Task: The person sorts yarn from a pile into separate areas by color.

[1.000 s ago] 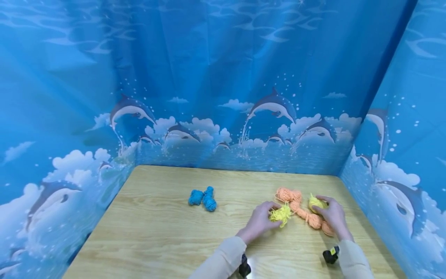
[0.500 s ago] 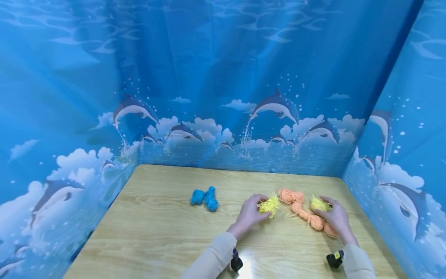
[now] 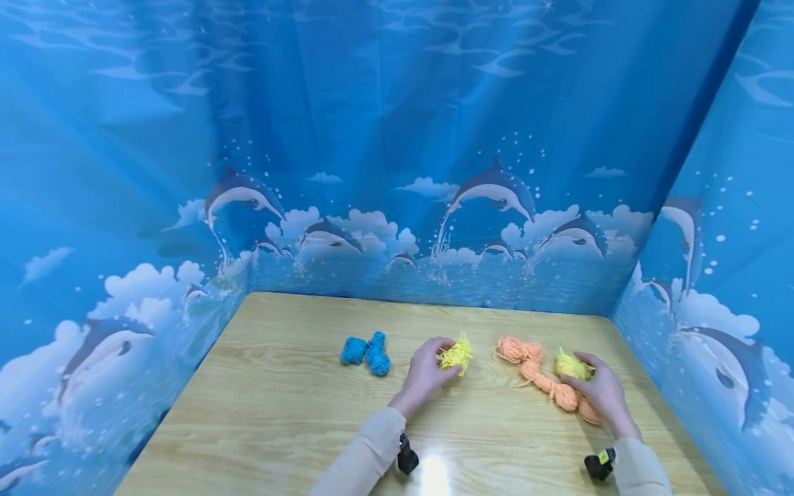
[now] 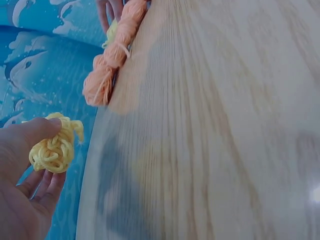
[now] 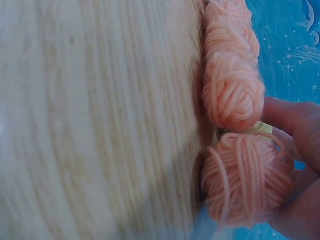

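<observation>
My left hand (image 3: 426,372) pinches a loose, tangled yellow yarn ball (image 3: 457,355) between thumb and fingers, over the middle of the table. In the left wrist view that yellow yarn (image 4: 54,147) shows with the thumb across its top. On the right, my right hand (image 3: 600,387) holds a second yellow yarn ball (image 3: 572,365) behind the row of peach yarn balls (image 3: 540,379). The right wrist view has two peach balls (image 5: 247,180) in front of the fingers, hiding nearly all of the yellow one.
Two blue yarn bundles (image 3: 366,353) lie side by side left of my left hand. The wooden table (image 3: 279,413) meets a blue dolphin-print curtain (image 3: 384,172) at its back and sides.
My left hand has carried its yellow yarn ball left, away from the peach row toward the blue bundles. The right hand stays at its yellow ball, and the head view shifts slightly.
</observation>
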A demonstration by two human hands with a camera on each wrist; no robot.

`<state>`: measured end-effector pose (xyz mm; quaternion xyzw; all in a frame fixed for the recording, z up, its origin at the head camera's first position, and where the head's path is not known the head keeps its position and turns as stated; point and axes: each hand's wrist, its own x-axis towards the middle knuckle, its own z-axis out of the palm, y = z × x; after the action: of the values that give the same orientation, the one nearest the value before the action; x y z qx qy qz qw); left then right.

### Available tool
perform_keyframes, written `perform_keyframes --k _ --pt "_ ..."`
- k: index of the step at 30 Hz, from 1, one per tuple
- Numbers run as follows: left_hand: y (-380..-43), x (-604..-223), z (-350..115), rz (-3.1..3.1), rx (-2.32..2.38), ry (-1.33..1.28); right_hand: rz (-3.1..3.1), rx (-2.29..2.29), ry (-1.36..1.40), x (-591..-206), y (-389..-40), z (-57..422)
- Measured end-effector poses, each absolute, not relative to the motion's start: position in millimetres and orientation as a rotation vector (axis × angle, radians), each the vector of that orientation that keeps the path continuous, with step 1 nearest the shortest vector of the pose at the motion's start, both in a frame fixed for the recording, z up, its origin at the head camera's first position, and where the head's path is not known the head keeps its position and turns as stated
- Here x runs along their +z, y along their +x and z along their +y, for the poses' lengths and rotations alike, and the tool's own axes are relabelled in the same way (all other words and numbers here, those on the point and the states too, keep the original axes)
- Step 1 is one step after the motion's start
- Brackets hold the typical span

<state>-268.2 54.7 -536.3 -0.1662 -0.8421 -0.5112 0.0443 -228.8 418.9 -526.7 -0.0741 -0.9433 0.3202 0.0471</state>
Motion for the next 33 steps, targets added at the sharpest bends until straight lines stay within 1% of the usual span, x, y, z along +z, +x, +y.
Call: perform_keyframes --k 10,22,33 --pt "-270 -541 41 -2.597 -1.507 -0.430 -2.905 0.983 -0.263 -527 -228 421" --pt "-272 -551 36 -2.666 -1.392 -0.364 -2.877 0.988 -0.306 -526 -228 420" --pt "-275 -550 35 -2.690 -1.396 -0.353 -2.805 0.981 -0.266 -514 -230 412"
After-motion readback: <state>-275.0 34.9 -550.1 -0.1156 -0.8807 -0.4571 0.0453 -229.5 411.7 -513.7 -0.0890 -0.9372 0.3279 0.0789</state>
